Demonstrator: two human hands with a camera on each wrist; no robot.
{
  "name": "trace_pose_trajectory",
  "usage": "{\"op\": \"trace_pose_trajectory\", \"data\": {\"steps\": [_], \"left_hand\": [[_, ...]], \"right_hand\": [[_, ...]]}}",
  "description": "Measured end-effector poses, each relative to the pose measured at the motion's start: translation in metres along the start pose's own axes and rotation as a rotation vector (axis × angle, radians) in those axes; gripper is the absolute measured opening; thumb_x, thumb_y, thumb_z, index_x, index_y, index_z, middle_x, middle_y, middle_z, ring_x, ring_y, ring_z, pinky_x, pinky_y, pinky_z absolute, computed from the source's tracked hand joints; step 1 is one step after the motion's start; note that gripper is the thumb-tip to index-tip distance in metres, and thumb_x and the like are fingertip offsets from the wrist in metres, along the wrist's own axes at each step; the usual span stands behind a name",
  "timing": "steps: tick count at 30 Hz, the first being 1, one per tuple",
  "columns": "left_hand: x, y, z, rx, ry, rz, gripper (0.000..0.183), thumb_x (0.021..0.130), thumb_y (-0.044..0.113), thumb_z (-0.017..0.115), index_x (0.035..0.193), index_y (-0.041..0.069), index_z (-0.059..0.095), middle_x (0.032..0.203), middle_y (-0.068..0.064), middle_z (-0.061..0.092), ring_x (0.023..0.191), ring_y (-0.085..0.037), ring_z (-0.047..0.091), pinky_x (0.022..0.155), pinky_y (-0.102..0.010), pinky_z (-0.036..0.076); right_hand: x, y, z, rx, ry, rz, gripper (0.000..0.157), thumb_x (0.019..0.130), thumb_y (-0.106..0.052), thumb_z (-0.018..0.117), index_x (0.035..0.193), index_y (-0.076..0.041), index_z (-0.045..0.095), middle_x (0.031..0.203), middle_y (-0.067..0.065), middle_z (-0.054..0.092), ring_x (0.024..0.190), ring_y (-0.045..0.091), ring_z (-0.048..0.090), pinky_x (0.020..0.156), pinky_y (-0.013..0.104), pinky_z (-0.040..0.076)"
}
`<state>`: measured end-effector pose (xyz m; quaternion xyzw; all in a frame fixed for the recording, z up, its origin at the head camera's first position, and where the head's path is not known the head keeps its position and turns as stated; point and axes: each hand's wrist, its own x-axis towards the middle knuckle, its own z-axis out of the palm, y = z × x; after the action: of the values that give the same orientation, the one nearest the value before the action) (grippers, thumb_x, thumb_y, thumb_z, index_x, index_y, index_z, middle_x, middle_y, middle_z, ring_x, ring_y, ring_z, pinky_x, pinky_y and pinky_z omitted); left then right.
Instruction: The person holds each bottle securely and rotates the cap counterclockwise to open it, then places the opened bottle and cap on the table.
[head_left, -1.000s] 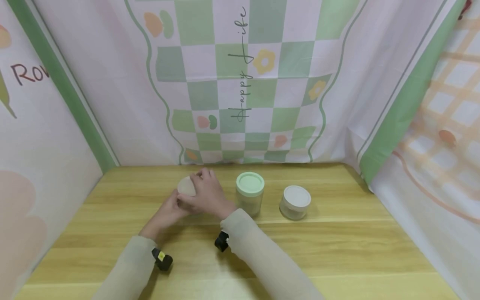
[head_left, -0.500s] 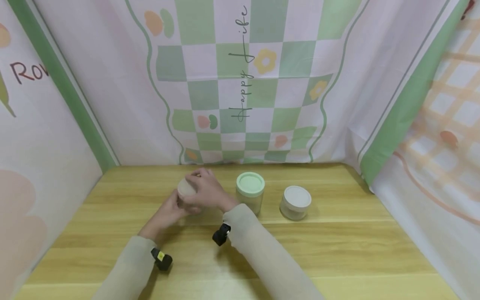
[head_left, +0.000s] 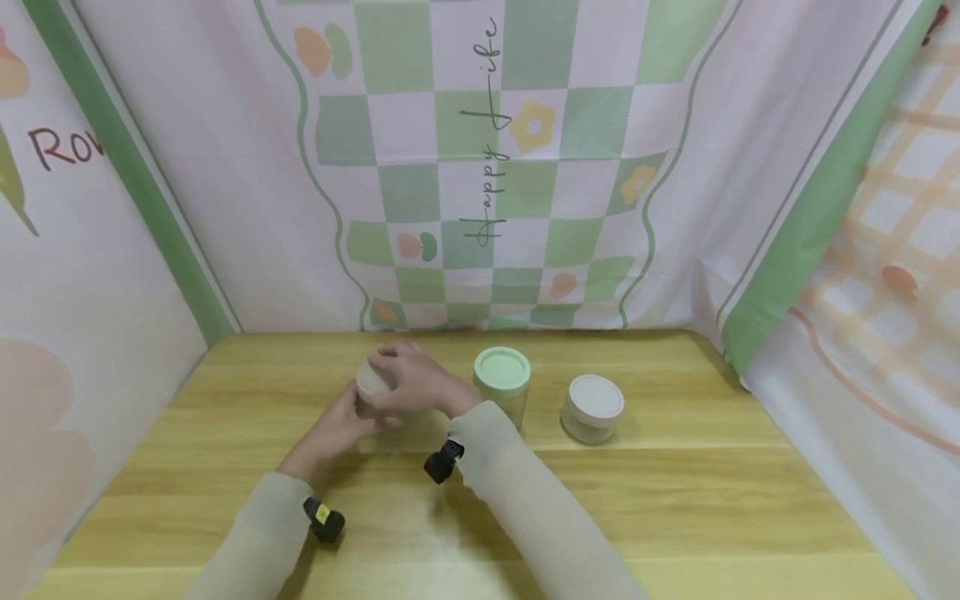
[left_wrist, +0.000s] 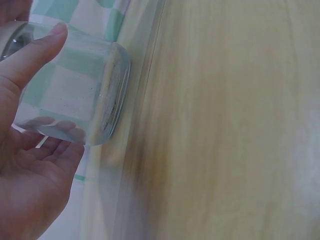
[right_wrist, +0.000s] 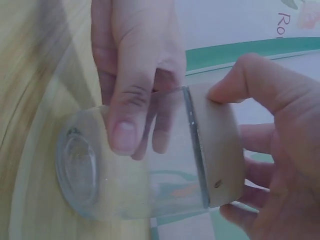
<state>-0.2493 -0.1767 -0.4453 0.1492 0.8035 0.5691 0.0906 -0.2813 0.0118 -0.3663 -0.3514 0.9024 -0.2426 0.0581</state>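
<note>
My left hand (head_left: 337,427) grips the body of a clear glass jar (left_wrist: 72,82), thumb on one side and fingers round the other. On the jar's mouth sits a beige lid (right_wrist: 217,150), which shows as a pale disc between both hands in the head view. My right hand (head_left: 415,380) holds this lid by its rim, the thumb and curled fingers spread about it. Through the glass the jar looks empty. Whether its base touches the table cannot be told.
Just right of my right hand stands a glass jar with a mint-green lid (head_left: 502,370). Farther right is a shorter jar with a white lid (head_left: 595,397). The wooden table (head_left: 675,508) meets a patterned curtain (head_left: 495,192) at its back edge.
My right hand has turned a little at the lid, and its wrist has moved slightly away from me. The left hand and the jar have stayed in about the same place.
</note>
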Motion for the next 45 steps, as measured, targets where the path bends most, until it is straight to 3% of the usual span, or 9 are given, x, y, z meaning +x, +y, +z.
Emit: {"op": "trace_pose_trajectory", "data": {"steps": [5, 9, 13, 16, 21, 27, 45], "left_hand": [[0.0, -0.003, 0.001, -0.014, -0.003, 0.015, 0.101, 0.087, 0.034, 0.08, 0.16, 0.012, 0.013, 0.162, -0.013, 0.024, 0.146, -0.037, 0.026, 0.115, -0.063, 0.019], [0.0, -0.004, 0.001, -0.05, -0.021, 0.034, 0.099, 0.088, 0.029, 0.08, 0.161, 0.016, 0.013, 0.161, -0.01, 0.027, 0.144, -0.037, 0.03, 0.114, -0.064, 0.024], [-0.001, -0.004, 0.001, -0.056, -0.018, 0.038, 0.098, 0.089, 0.028, 0.079, 0.161, 0.017, 0.013, 0.161, -0.009, 0.026, 0.146, -0.037, 0.025, 0.114, -0.064, 0.022], [-0.002, -0.004, 0.001, -0.049, -0.016, 0.046, 0.096, 0.089, 0.027, 0.078, 0.161, 0.016, 0.014, 0.162, -0.01, 0.024, 0.147, -0.038, 0.021, 0.115, -0.063, 0.019], [-0.003, -0.002, 0.001, -0.029, -0.002, 0.012, 0.091, 0.091, 0.024, 0.077, 0.158, 0.01, 0.018, 0.161, -0.016, 0.023, 0.146, -0.04, 0.022, 0.115, -0.061, 0.022], [-0.003, -0.001, 0.0, 0.005, 0.013, -0.005, 0.085, 0.092, 0.02, 0.076, 0.156, 0.002, 0.022, 0.159, -0.02, 0.024, 0.144, -0.044, 0.025, 0.114, -0.064, 0.024], [-0.003, 0.0, 0.001, 0.035, 0.008, -0.006, 0.09, 0.092, 0.026, 0.075, 0.158, 0.007, 0.017, 0.161, -0.018, 0.024, 0.146, -0.042, 0.023, 0.115, -0.064, 0.019]], "right_hand": [[-0.004, 0.002, 0.005, -0.097, 0.003, -0.003, 0.073, 0.092, -0.04, 0.064, 0.156, -0.02, 0.038, 0.161, 0.013, 0.029, 0.142, 0.03, 0.033, 0.112, 0.048, 0.035], [-0.007, 0.002, 0.013, -0.134, 0.059, -0.003, 0.073, 0.095, -0.05, 0.061, 0.156, -0.02, 0.036, 0.163, 0.014, 0.022, 0.147, 0.031, 0.027, 0.117, 0.054, 0.025], [-0.008, -0.001, 0.02, -0.14, 0.188, 0.021, 0.071, 0.095, -0.058, 0.058, 0.148, -0.012, 0.048, 0.154, 0.017, 0.038, 0.138, 0.031, 0.038, 0.112, 0.05, 0.035], [-0.007, -0.006, 0.025, -0.178, 0.312, 0.044, 0.068, 0.095, -0.059, 0.058, 0.132, -0.002, 0.059, 0.134, 0.018, 0.052, 0.12, 0.03, 0.047, 0.101, 0.043, 0.044], [-0.006, -0.011, 0.032, -0.257, 0.433, 0.075, 0.066, 0.093, -0.063, 0.058, 0.115, -0.001, 0.065, 0.113, 0.016, 0.055, 0.103, 0.027, 0.048, 0.09, 0.037, 0.046], [-0.004, -0.012, 0.037, -0.311, 0.454, 0.05, 0.069, 0.092, -0.063, 0.06, 0.12, -0.001, 0.065, 0.113, 0.017, 0.056, 0.103, 0.029, 0.047, 0.089, 0.038, 0.045], [-0.004, -0.005, 0.039, -0.296, 0.466, -0.01, 0.07, 0.091, -0.061, 0.064, 0.125, 0.0, 0.065, 0.114, 0.017, 0.056, 0.101, 0.029, 0.046, 0.085, 0.035, 0.045]]}}
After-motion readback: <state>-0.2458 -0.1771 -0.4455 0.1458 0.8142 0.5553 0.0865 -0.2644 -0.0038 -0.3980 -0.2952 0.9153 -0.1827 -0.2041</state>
